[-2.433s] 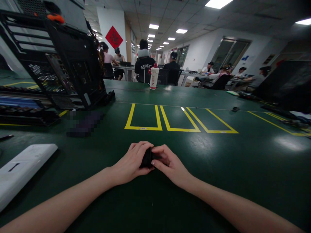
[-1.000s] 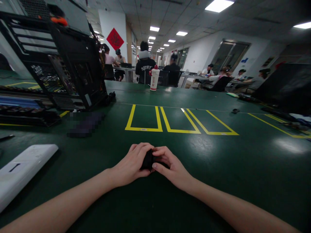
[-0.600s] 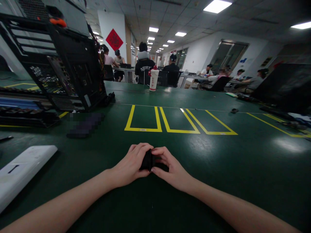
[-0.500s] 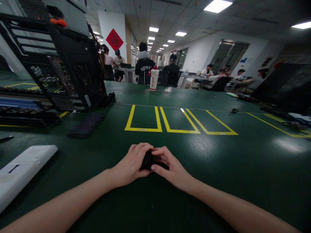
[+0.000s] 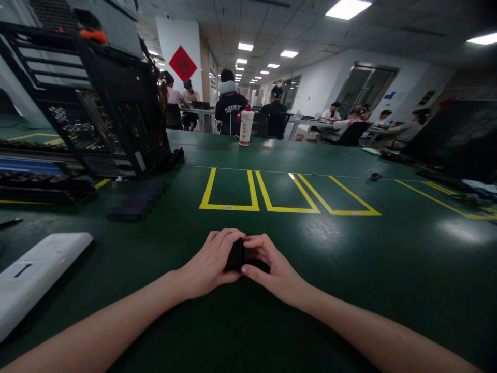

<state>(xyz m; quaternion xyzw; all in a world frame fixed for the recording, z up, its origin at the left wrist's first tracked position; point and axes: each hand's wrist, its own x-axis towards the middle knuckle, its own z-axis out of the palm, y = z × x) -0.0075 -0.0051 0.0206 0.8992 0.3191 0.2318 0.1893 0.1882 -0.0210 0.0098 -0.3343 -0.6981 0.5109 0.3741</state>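
A small black object (image 5: 235, 256) sits between my hands, low in the middle of the head view, over the green table (image 5: 248, 324). My left hand (image 5: 209, 263) is wrapped over its left side, with the thumb along the near edge. From the right, my right hand (image 5: 274, 267) holds its edge with bent fingers and the thumb tip. My fingers cover much of the object, so its full shape is hidden. Yellow tape outlines (image 5: 229, 207) lie on the table beyond my hands.
At the left stand an open black computer case (image 5: 135, 119) and a white box-like device (image 5: 42, 269). A pixelated dark item (image 5: 135, 202) lies near the case. Farther back is a white bottle (image 5: 245, 127). Several people sit at tables beyond; dark equipment (image 5: 458, 140) is at the right.
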